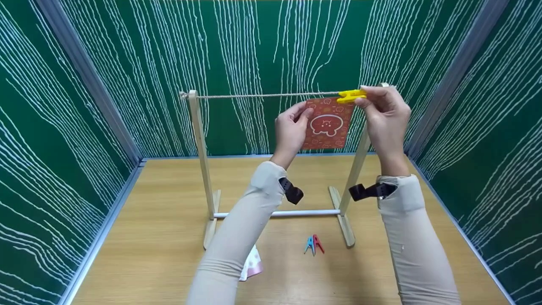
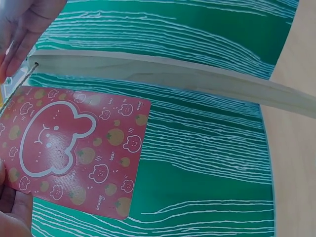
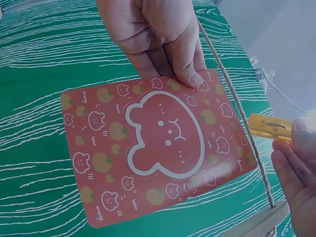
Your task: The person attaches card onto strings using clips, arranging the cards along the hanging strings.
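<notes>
My left hand [image 1: 293, 129] pinches the left edge of a red card [image 1: 326, 135] printed with a white-outlined bear face and small oranges. The card hangs upside down beside the rope [image 1: 262, 95]. A yellow clothespin [image 1: 351, 96] is pinched between the thumb and fingers of my right hand [image 1: 387, 116], near the card's upper right corner. In the right wrist view the clothespin [image 3: 270, 126] has its tip at the rope and card edge; whether it grips both I cannot tell. The card [image 2: 74, 148] fills much of the left wrist view.
The rope runs between two wooden posts [image 1: 201, 156] of a stand joined by a white bar [image 1: 305, 213]. Blue [image 1: 310, 244] and red [image 1: 318, 244] clothespins lie on the wooden table [image 1: 161, 237]. A pink and white item [image 1: 253, 264] lies partly under my left forearm. Green walls surround the table.
</notes>
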